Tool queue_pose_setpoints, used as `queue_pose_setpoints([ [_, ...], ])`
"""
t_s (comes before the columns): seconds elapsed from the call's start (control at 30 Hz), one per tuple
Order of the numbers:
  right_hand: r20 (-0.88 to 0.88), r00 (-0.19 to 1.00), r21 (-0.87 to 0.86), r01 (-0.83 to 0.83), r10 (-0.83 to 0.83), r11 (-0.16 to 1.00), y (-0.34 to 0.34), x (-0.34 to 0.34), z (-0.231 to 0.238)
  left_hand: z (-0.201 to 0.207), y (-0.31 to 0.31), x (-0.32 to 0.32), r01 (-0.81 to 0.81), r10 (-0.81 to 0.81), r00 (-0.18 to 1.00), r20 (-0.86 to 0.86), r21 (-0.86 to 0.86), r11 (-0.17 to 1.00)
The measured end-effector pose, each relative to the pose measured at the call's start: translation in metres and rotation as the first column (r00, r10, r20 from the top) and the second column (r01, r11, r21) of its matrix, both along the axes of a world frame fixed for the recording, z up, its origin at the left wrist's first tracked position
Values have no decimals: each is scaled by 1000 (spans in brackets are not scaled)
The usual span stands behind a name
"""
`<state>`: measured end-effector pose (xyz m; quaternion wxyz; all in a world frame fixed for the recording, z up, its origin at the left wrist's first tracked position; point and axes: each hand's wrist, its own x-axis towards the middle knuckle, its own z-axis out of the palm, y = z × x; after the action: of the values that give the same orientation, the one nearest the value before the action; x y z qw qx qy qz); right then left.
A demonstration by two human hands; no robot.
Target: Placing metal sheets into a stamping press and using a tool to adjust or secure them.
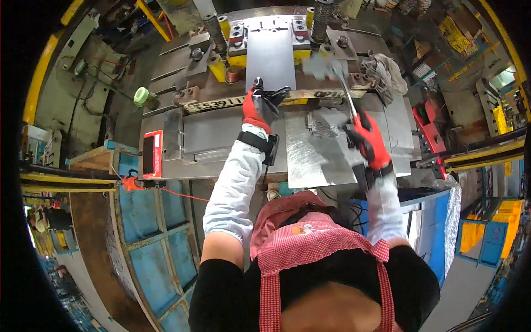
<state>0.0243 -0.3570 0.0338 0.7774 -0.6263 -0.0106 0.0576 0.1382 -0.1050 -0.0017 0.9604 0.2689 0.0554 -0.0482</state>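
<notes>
fingers of the right hand [369,141] clamp metal tongs [344,88], left hand [261,104] fingers spread beside a yellow-edged label strip [215,104].

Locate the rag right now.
Head view, upper right: the rag lies bunched on the press bed's right edge, beyond the right hand and its tongs.

the steel sheet [318,155] looks brushed and glossy, the gloves [260,105] rubbery, the apron [310,243] checked cloth.

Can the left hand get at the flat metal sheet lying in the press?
Probably yes: the left hand is already at the near edge of the metal sheet, and nothing lies between them.
</notes>
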Motion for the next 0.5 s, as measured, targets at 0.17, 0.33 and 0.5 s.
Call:
queue_pose_setpoints([
  [0.17,-303,952,-100,20,-49,995,-33,-61,-67,-2,2,20,42,-41,999,10,-73,996],
  [0.33,-299,933,-247,128,-201,961,-25,-52,-106,8,-12,64,20,-15,999,49,-108,994],
  [0.5,-253,955,-70,140,-154,988,-17,-64,-95,-32,21,109,23,-25,999,40,69,997],
])
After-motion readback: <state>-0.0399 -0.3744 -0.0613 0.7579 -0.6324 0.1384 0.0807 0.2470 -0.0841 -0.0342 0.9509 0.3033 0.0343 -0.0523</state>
